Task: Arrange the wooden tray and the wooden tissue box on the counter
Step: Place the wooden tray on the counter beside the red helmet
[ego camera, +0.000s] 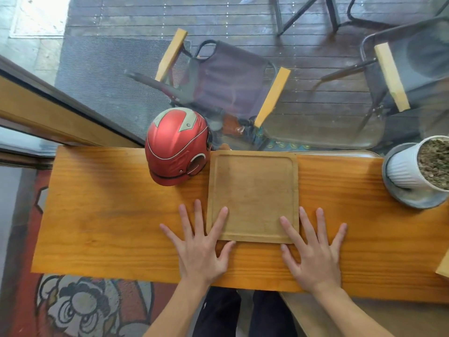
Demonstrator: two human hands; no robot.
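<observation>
A square wooden tray (252, 190) with a low rim lies flat in the middle of the orange wooden counter (109, 215), its far edge at the counter's back. My left hand (201, 246) rests flat on the counter, fingers spread, with the index finger and thumb over the tray's near left corner. Flat and spread in the same way, my right hand (313, 251) has its index finger and thumb over the near right corner. Neither hand grips anything. A pale wooden corner (443, 266) shows at the right edge; I cannot tell whether it is the tissue box.
A red helmet (177, 149) stands on the counter just left of the tray. A white ribbed plant pot (410, 171) on a grey saucer sits at the right end. Beyond the glass behind the counter are chairs with wooden armrests. My legs show below the counter's near edge.
</observation>
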